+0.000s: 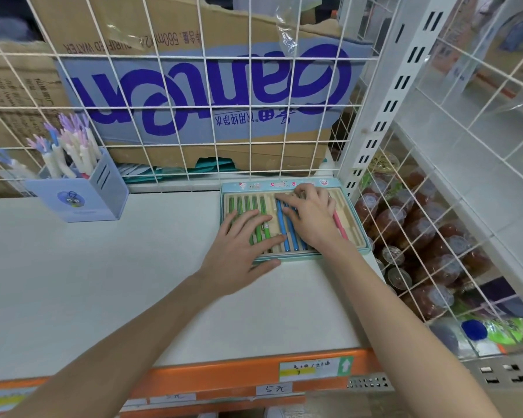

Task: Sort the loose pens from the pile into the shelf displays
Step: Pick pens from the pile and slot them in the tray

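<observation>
Head view: a white shop shelf (pixel 103 282) with an orange price rail (pixel 209 375) along its front edge, backed by a white wire grid (pixel 175 86); behind the grid stands a brown cardboard water carton with blue lettering (pixel 206 95); to the right, a wire basket of sealed plastic cups (pixel 420 236). At far left on the shelf, a pale blue plastic pen holder (pixel 82 194) carries white pens with lilac tops. At the back right corner lies the flat, light-blue-rimmed cardboard display tray with beige slots (pixel 293 185); in it, green pens (pixel 248 203) fill the left slots, blue pens (pixel 284 224) the middle, and one pink pen (pixel 340 226) lies towards the right; all long axes run front to back, away from the person. The left hand (pixel 239 248) lies flat, fingers spread, pressing on the green pens, thumb at the tray's front rim; the right hand (pixel 310 215) rests over the blue pens, fingers loosely bent towards their far ends; whether it pinches one cannot be told. No loose pile shows. Judged, the step is seating pens into slots; the right hand is nearer the unfilled slots beside the pink pen.
</observation>
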